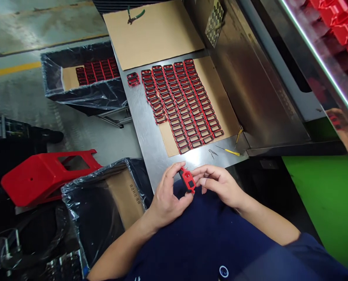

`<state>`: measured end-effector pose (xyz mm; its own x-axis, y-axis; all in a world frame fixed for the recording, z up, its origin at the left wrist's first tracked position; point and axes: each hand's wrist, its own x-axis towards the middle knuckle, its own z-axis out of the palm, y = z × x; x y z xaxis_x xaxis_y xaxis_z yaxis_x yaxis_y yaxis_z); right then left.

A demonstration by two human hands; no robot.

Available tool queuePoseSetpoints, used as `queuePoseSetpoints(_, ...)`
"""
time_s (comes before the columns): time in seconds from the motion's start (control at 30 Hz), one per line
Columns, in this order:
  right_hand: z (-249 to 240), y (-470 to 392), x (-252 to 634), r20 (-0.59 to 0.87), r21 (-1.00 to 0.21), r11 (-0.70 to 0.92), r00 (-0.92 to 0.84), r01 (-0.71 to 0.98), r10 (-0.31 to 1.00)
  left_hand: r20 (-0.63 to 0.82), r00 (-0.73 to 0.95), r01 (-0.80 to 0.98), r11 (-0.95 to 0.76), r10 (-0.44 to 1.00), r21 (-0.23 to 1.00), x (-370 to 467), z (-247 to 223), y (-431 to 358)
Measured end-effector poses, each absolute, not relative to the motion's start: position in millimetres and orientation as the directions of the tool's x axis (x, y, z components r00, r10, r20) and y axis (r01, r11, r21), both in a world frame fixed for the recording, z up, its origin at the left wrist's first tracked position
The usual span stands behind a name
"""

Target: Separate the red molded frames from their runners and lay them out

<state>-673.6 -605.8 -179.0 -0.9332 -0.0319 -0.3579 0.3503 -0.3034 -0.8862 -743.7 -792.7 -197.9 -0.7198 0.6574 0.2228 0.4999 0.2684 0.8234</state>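
A small red and black plastic part is held close to my body, just off the near edge of the metal table. My left hand grips it between the fingers at its top end and the thumb at its lower end. On the part's right side is my right hand, its fingers curled and the thumb near the index finger. Whatever those fingertips pinch, if anything, is too small to make out. Beyond both hands, rows of similar red and black frames lie on cardboard. One separate part sits left of the rows.
Tweezers and a yellow-handled pick lie near the table's right corner. Green-handled pliers rest on a cardboard sheet. Plastic-lined bins stand left, beside a large red moulding. A metal panel borders the right.
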Motion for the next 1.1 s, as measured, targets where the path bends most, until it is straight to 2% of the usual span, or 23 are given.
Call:
queuePoseSetpoints(0.13, -179.3, -609.3, -677.5, -0.366, -0.848, -0.378, -0.926, 0.372, -0.091, 0.294, -0.686, 0.584, 0.263, 0.666, 0.768, -743.3, -201.1, -792.2)
queuePoseSetpoints(0.3, -185.3, -616.6, -683.7, -0.383, -0.852, -0.364, -0.922, 0.376, -0.057, 0.418, -0.571, 0.732, 0.208, 0.706, 0.648, -748.1, -204.8, -791.3)
queuePoseSetpoints(0.4, -189.7, -616.1, -686.4, -0.37, -0.831, -0.401, -0.921, 0.385, -0.118, 0.454, -0.551, 0.742, 0.162, 0.7, 0.65, -749.5, -207.2, -792.9)
queuePoseSetpoints(0.47, -193.3, -613.2, -686.6, -0.346, -0.808, -0.451, -0.925, 0.38, -0.158, 0.375, -0.611, 0.648, 0.167, 0.697, 0.744, -748.8, -207.6, -795.1)
queuePoseSetpoints(0.57, -200.0, -607.7, -684.8, -0.267, -0.829, -0.473, -0.954, 0.298, -0.133, 0.102, -0.683, 0.358, 0.21, 0.723, 0.91, -747.2, -204.8, -798.8)
queuePoseSetpoints(0.63, -205.1, -605.0, -683.0, -0.187, -0.866, -0.454, -0.978, 0.209, -0.093, -0.061, -0.667, 0.176, 0.236, 0.743, 0.956, -747.1, -201.0, -800.4)
queuePoseSetpoints(0.73, -212.7, -603.6, -681.1, -0.041, -0.941, -0.334, -0.998, 0.054, -0.045, -0.219, -0.629, -0.026, 0.261, 0.746, 0.965, -748.2, -195.3, -800.3)
queuePoseSetpoints(0.83, -218.6, -604.1, -682.0, 0.2, -0.977, -0.078, -0.979, -0.198, -0.03, -0.287, -0.641, -0.117, 0.279, 0.712, 0.953, -748.7, -193.3, -798.4)
queuePoseSetpoints(0.9, -219.4, -604.5, -684.4, 0.377, -0.915, 0.128, -0.924, -0.382, -0.062, -0.284, -0.674, -0.111, 0.287, 0.682, 0.952, -747.6, -195.2, -797.6)
queuePoseSetpoints(0.97, -216.4, -604.8, -687.3, 0.496, -0.812, 0.3, -0.863, -0.5, -0.095, -0.244, -0.695, -0.124, 0.221, 0.677, 0.967, -745.5, -199.1, -797.9)
queuePoseSetpoints(1.03, -209.3, -605.1, -689.4, 0.546, -0.74, 0.401, -0.83, -0.541, -0.112, -0.193, -0.691, -0.2, 0.073, 0.696, 0.977, -743.6, -203.5, -798.8)
queuePoseSetpoints(1.1, -199.2, -605.9, -690.0, 0.546, -0.72, 0.449, -0.831, -0.529, -0.104, -0.169, -0.671, -0.33, -0.086, 0.722, 0.94, -742.8, -206.9, -799.8)
